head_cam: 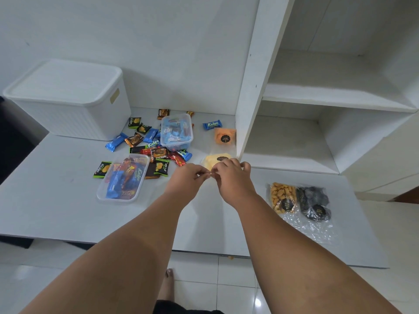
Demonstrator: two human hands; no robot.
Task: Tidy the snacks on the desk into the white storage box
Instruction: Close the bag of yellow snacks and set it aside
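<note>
The white storage box (68,96) stands at the back left of the desk with its lid on. Several wrapped snacks (156,152) lie scattered in the middle, among two clear tubs (123,177) (176,131) filled with more. My left hand (189,177) and my right hand (229,175) meet over a clear bag of yellow snacks (214,160). The fingertips of both hands pinch the near edge of that bag. An orange snack bag (225,136) lies behind it.
A bag of golden nuts (282,197) and a bag of dark sweets (314,203) lie on the desk (56,214) at the right, near its front edge. White shelves (317,96) rise at the back right. Tiled floor and a foot (167,284) show below.
</note>
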